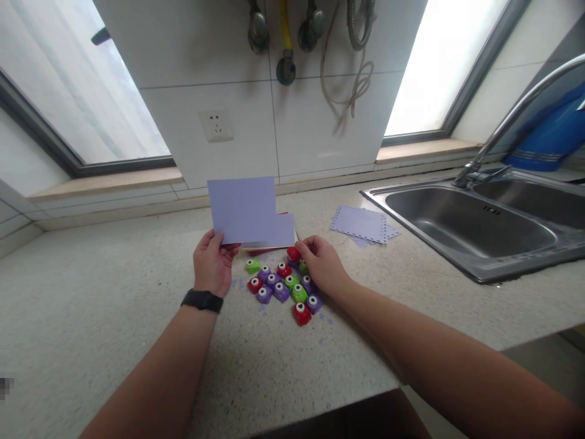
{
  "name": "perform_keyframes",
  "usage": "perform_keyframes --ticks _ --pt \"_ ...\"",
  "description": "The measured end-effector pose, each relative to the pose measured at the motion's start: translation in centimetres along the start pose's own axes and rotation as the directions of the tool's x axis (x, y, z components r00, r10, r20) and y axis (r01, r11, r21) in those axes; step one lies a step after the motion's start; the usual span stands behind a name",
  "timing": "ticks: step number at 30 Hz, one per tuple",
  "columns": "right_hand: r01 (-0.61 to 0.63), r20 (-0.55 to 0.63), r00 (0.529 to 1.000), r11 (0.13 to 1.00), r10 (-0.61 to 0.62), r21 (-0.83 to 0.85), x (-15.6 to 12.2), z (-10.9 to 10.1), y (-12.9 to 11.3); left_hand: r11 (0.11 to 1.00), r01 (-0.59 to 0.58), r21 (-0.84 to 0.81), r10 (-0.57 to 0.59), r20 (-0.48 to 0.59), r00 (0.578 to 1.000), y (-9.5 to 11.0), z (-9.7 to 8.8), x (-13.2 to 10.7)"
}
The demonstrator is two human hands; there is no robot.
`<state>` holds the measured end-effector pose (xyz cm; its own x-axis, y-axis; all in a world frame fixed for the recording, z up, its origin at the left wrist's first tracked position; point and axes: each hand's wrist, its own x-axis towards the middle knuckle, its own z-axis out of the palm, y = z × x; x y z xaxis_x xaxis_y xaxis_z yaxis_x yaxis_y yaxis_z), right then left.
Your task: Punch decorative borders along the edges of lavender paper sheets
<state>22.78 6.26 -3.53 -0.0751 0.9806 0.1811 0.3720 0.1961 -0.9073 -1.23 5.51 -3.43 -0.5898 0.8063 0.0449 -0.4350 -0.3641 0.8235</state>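
Note:
My left hand (pixel 214 259) pinches the lower left corner of a lavender sheet of paper (pixel 242 207), holding it raised and tilted. Behind and below it lies a stack of coloured paper (pixel 286 230), lavender on top with red and yellow edges showing. At that stack's right corner, the thumb and fingertips of my right hand (pixel 320 259) are closed on the paper's edge. Just in front of the stack sit several small craft punches in red, green and purple, among them a red punch (pixel 301 313), a green punch (pixel 252 266) and a purple punch (pixel 264 295). Some are partly hidden by my right hand.
Lavender sheets with punched edges (pixel 361 224) lie right of my right hand, near the steel sink (pixel 439 213) and its faucet (pixel 507 122). Tiny paper cut-outs are scattered around the punches on the speckled countertop (pixel 150 292). A tiled wall with a socket (pixel 216 125) stands behind.

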Motion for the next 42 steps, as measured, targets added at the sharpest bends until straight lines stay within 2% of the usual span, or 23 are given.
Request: perform_keyframes --ticks 6,15,21,27,32,34,36,39,42 --pt "0.025 -0.016 1.0 1.0 -0.024 0.01 -0.5 1.0 -0.3 1.0 0.012 -0.008 -0.012 0.007 1.0 -0.3 0.0 0.2" --pt "0.03 0.034 0.999 0.999 -0.031 0.033 -1.2 2.6 -1.0 1.0 0.009 -0.03 -0.009 0.015 1.0 -0.6 -0.2 0.5" --pt "0.024 0.013 1.0 1.0 -0.024 0.019 -1.6 3.5 -1.6 1.0 0.011 -0.023 -0.011 0.019 1.0 -0.6 -0.3 0.4" --pt "-0.011 0.051 0.999 0.999 0.009 0.031 -1.9 5.5 -2.7 1.0 0.01 -0.029 -0.01 0.011 1.0 -0.4 -0.5 0.6" --pt "-0.004 0.035 0.999 0.999 0.002 0.052 -1.1 7.2 -3.3 0.999 0.015 -0.038 -0.015 0.0 1.0 -0.3 -0.8 1.0" --pt "0.002 0.017 1.0 0.994 -0.004 0.106 -0.4 6.9 -3.2 0.999 0.017 -0.042 -0.017 0.004 1.0 -0.3 -0.8 1.0" --pt "-0.036 0.007 0.999 0.973 0.035 0.226 0.4 5.7 -3.0 0.998 0.028 -0.048 -0.027 0.019 0.999 -0.3 -0.7 0.9" --pt "-0.207 0.08 0.978 0.851 0.192 0.483 2.0 2.6 -2.8 0.997 0.068 -0.048 -0.065 0.074 0.995 -0.4 -0.5 0.6" --pt "-0.225 0.065 0.97 0.767 0.234 0.601 3.6 -0.6 -2.5 0.992 0.124 -0.028 -0.119 0.145 0.982 -0.5 -0.1 0.0"
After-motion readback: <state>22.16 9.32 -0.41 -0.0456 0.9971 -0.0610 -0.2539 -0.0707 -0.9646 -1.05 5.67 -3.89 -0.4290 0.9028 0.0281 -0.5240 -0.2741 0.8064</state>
